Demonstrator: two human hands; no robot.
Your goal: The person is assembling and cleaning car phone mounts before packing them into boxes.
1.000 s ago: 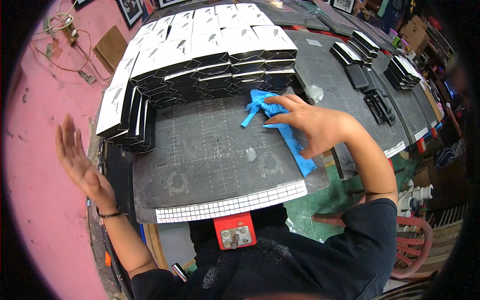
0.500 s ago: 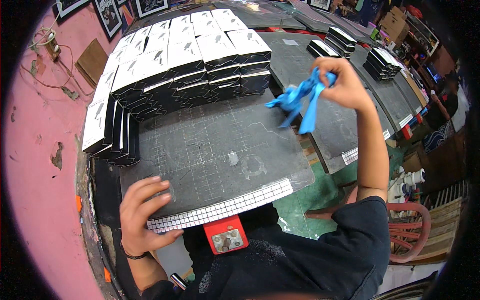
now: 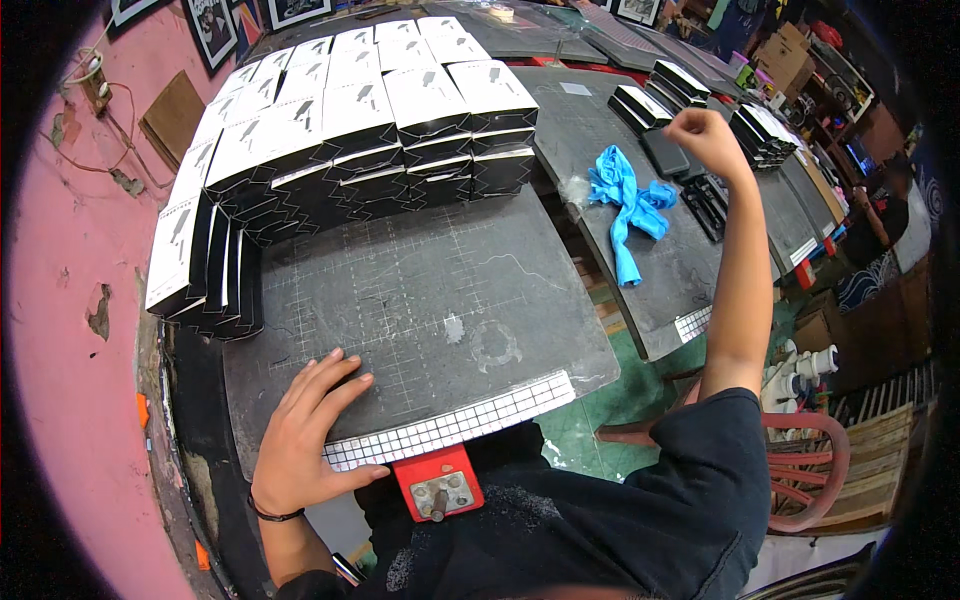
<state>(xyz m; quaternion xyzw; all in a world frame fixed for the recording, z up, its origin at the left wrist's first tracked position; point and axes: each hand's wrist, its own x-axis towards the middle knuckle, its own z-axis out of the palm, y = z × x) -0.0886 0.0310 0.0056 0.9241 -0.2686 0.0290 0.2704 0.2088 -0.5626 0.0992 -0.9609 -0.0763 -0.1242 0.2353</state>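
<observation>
My left hand (image 3: 308, 432) rests on the near left edge of a dark grey marked board (image 3: 400, 290), fingers stretched out and thumb over the white gridded strip (image 3: 450, 420). A crumpled blue cloth (image 3: 632, 205) lies on the neighbouring dark board (image 3: 665, 265) to the right. Beyond it my right hand (image 3: 708, 140) is raised with curled fingers, and nothing shows in them. The hand is nearest to a dark flat case (image 3: 662, 152). Beside that case lies a black slotted object (image 3: 706, 208).
Stacks of white-topped black boxes (image 3: 360, 110) fill the far and left sides of my board. Smaller box stacks (image 3: 680, 85) stand at the far right. A red clamp-like bracket (image 3: 438, 482) juts out at the near edge. A reddish chair (image 3: 815, 470) stands at right; another person (image 3: 890, 205) is beyond.
My right hand has let go of the blue cloth, which now lies on the right board, and has moved slightly up and right. My left hand has come down flatter onto the board.
</observation>
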